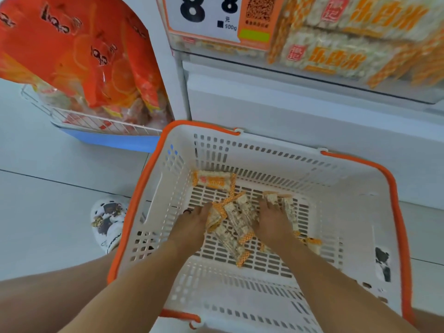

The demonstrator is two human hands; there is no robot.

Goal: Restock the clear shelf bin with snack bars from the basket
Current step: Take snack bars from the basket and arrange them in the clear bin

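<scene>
Pale tiled shop floor, white orange-rimmed basket set against the shelf base, both hands inside the basket, left hand and right hand each grasping snack bars heaped on the basket bottom, clear shelf bin above the basket, holding more bars.

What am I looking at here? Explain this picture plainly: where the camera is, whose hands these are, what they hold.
There is no machine here. The one picture comes from a camera worn on a person's head, looking down at their own bare arms. Both hands reach into a white basket with an orange rim that stands on the floor. The left hand and right hand gather a loose pile of snack bars, fingers curled around it from both sides. One more bar lies apart near the basket's far wall. Above is the clear shelf bin, already holding similar bars, beside a price sign.
</scene>
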